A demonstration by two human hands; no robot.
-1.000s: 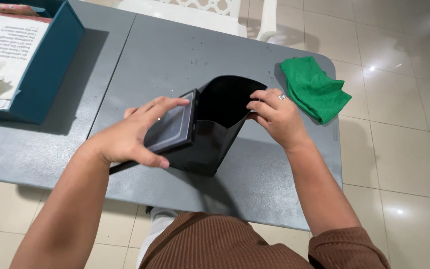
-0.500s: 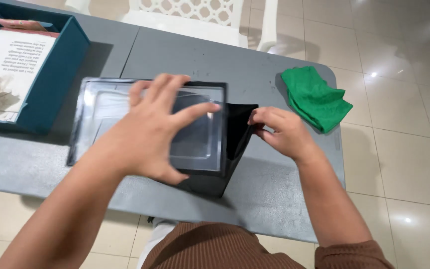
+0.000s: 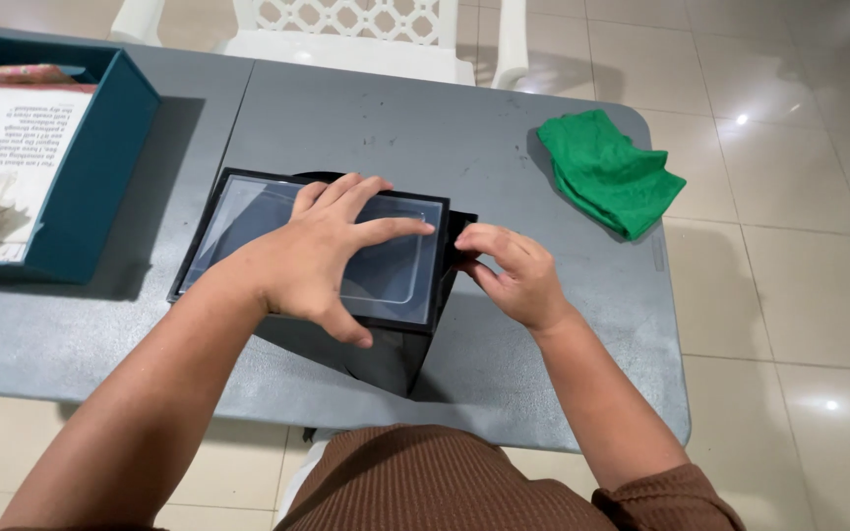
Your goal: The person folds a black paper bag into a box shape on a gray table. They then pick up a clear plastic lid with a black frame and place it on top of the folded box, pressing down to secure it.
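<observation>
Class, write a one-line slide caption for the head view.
Left hand flat on black-framed panel; right hand pinches its edge.

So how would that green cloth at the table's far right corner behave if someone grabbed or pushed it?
The green cloth lies crumpled in soft folds, so it is probably floppy and would sag when lifted. It looks thin, so likely light. Pushed across the grey table, it would probably bunch or slide, not roll.
</observation>
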